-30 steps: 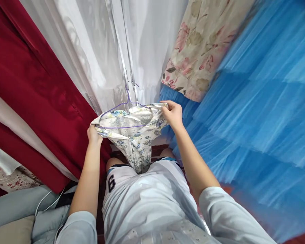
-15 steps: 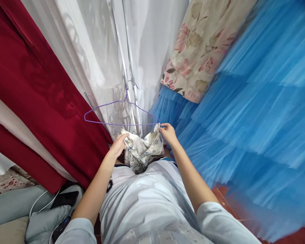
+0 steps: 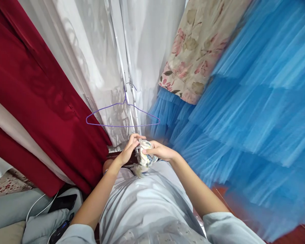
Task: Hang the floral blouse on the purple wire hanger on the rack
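Two hands, left point(image 3: 129, 149) and right point(image 3: 159, 151), both closed around bunched floral cloth point(image 3: 145, 156); no legible writing.

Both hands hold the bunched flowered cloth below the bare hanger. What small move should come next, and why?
Probably pull the hands apart to open out the flowered cloth. The left hand and right hand pinch it in a tight wad at the waist, so it cannot be folded or laid flat. The purple hanger hangs bare above.

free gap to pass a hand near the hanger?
Open: inside the bare purple hanger; also between its bottom wire and both hands bunching the floral cloth. Crowded: red curtain left, blue tulle right.
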`<control>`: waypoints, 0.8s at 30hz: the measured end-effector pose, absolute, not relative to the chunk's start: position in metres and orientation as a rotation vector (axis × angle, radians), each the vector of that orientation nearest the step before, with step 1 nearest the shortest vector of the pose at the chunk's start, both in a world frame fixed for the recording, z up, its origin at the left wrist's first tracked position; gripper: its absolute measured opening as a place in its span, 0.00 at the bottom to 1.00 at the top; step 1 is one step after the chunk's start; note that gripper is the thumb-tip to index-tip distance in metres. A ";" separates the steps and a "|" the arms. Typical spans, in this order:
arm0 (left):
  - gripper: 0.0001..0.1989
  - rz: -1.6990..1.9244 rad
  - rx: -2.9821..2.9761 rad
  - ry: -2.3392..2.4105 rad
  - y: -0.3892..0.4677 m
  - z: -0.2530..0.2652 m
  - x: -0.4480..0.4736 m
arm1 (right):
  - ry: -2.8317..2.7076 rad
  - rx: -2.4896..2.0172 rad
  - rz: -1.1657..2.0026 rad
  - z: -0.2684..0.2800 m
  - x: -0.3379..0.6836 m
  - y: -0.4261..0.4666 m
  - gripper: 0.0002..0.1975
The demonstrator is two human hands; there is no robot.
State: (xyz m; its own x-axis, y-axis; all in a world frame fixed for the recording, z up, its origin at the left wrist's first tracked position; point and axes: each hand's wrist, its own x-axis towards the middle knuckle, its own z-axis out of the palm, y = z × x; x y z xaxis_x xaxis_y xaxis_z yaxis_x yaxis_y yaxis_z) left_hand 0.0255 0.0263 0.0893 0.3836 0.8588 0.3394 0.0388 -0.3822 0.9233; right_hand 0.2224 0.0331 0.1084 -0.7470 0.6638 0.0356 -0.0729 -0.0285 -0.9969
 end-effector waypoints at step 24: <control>0.20 1.274 1.548 0.958 0.022 0.136 -0.078 | -1.445 -0.840 1.655 0.177 0.248 0.190 0.13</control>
State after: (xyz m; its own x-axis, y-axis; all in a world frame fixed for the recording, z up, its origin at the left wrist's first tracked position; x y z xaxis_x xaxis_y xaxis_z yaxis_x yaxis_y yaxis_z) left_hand -0.0775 0.0219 0.1363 0.1735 0.9385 0.2985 0.0259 -0.3073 0.9512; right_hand 0.2475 0.1899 0.1765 -0.4869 0.8734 0.0078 -0.1253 -0.0610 -0.9902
